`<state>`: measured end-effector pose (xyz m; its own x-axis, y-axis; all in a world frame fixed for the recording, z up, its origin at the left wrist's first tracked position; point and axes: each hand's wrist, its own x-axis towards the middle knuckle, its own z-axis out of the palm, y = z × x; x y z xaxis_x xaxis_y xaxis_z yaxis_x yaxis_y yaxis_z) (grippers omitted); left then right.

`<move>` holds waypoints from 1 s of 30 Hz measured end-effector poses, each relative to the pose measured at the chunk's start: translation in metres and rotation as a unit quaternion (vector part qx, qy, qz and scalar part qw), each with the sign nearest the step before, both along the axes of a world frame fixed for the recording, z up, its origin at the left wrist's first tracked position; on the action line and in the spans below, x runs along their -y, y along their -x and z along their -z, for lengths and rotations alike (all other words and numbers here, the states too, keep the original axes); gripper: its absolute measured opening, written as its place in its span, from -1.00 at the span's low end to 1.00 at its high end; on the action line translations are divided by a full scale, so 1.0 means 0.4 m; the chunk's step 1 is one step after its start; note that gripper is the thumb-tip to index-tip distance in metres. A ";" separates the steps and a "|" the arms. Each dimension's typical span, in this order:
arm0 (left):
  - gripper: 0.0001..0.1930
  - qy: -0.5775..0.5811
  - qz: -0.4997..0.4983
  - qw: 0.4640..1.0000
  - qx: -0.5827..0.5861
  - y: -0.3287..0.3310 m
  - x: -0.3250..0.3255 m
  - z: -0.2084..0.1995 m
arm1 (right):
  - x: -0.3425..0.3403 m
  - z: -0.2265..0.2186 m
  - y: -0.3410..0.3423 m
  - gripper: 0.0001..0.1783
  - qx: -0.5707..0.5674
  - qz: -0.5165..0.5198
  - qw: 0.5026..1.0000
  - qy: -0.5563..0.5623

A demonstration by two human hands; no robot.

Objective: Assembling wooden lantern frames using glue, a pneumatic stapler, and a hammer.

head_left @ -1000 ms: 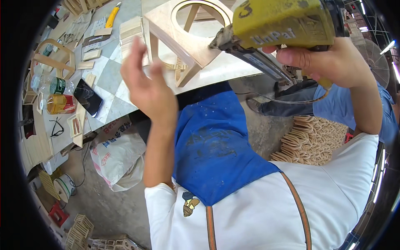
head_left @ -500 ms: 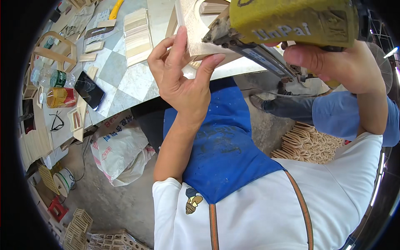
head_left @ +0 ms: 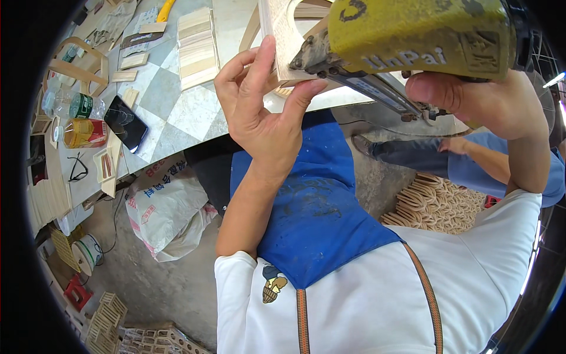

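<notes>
With my right hand (head_left: 486, 103) I grip a worn yellow nail gun (head_left: 413, 38), its fingers partly hidden behind the tool. The gun's dark nose points left and sits against or very near the corner of a pale wooden box (head_left: 283, 50) with a round hole in its panel; exact contact cannot be told. My left hand (head_left: 265, 115) steadies that box at its near corner, thumb and fingers on either side of the edge. Much of the box is cut off by the top edge or hidden behind the gun.
On the tiled table (head_left: 183, 118) lie thin wood strips (head_left: 197, 50), a phone (head_left: 125, 124), bottles (head_left: 85, 134) and glasses (head_left: 78, 167). A white sack (head_left: 168, 212) stands below. Another person's leg (head_left: 410, 158) and stacked wooden pieces (head_left: 436, 203) are at the right.
Both hands, the box and the nail gun have shifted slightly to the right. The other person's hand has come into view by their leg.
</notes>
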<state>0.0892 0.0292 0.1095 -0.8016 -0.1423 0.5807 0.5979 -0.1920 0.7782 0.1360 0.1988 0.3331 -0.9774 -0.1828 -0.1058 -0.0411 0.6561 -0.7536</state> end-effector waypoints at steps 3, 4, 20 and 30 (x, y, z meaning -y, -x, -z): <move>-0.27 0.014 0.001 1.000 -0.005 0.002 0.000 -0.002 | 0.001 -0.002 -0.009 -0.62 -0.025 -0.008 1.000 0.007; -0.27 0.014 0.002 1.000 -0.004 0.000 0.002 -0.003 | 0.007 -0.009 -0.011 -0.62 -0.025 -0.007 1.000 0.006; -0.27 0.014 0.024 0.999 0.030 -0.016 0.015 -0.013 | 0.074 -0.073 -0.010 -0.65 0.136 0.113 0.976 -0.129; -0.28 0.012 0.056 0.995 0.078 0.010 0.065 -0.004 | -0.004 -0.067 -0.012 -0.63 0.133 0.099 0.986 -0.036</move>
